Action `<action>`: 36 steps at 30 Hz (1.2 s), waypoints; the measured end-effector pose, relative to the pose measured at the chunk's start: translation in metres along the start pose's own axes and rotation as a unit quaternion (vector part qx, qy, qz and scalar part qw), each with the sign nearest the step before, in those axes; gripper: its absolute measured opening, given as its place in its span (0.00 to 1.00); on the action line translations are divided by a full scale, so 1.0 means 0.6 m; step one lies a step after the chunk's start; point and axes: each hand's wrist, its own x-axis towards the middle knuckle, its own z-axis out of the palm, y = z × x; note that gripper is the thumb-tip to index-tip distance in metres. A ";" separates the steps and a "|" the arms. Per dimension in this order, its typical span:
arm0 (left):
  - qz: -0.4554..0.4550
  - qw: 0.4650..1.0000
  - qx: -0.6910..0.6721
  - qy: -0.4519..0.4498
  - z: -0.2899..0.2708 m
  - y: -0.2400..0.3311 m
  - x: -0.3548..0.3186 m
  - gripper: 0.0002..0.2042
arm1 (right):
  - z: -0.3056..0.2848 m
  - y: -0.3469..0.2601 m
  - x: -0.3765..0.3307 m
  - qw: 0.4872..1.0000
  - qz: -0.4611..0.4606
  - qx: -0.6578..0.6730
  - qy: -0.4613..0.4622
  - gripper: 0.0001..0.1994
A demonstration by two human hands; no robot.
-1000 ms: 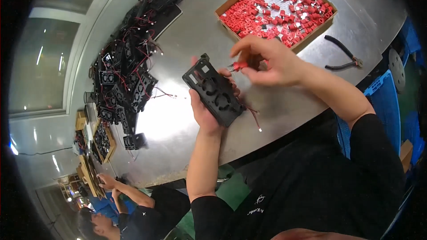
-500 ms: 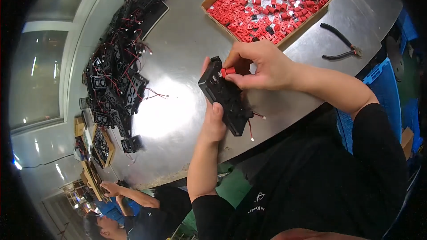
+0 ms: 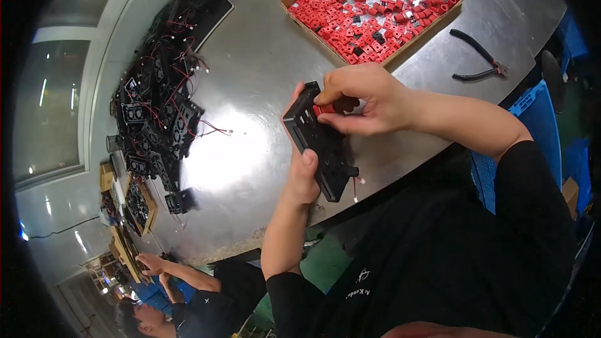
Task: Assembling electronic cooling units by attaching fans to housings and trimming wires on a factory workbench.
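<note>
My left hand is closed round a long black plastic housing, its thumb along the near side and its fingers mostly hidden behind. The housing is held tilted above the metal table, with slots near its upper end and thin wires with a white plug hanging from its lower end. My right hand pinches a small red plastic connector between thumb and fingers, against the upper part of the housing. The fingers cover most of the connector, so how deep it sits cannot be made out.
A shallow cardboard tray full of red connectors stands beyond my hands. Black-handled cutting pliers lie at the right. Along the left runs a pile of black housings with red and black wires. Another person works at the lower left.
The housing has turned slightly and shifted a little to the right. Less of the red connector shows between my right fingers, which sit closer to the housing.
</note>
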 end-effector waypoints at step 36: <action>-0.057 0.984 -0.170 -0.020 -0.039 -0.007 0.014 0.43 | -0.020 0.026 0.014 0.980 -0.113 -0.164 -0.022 0.13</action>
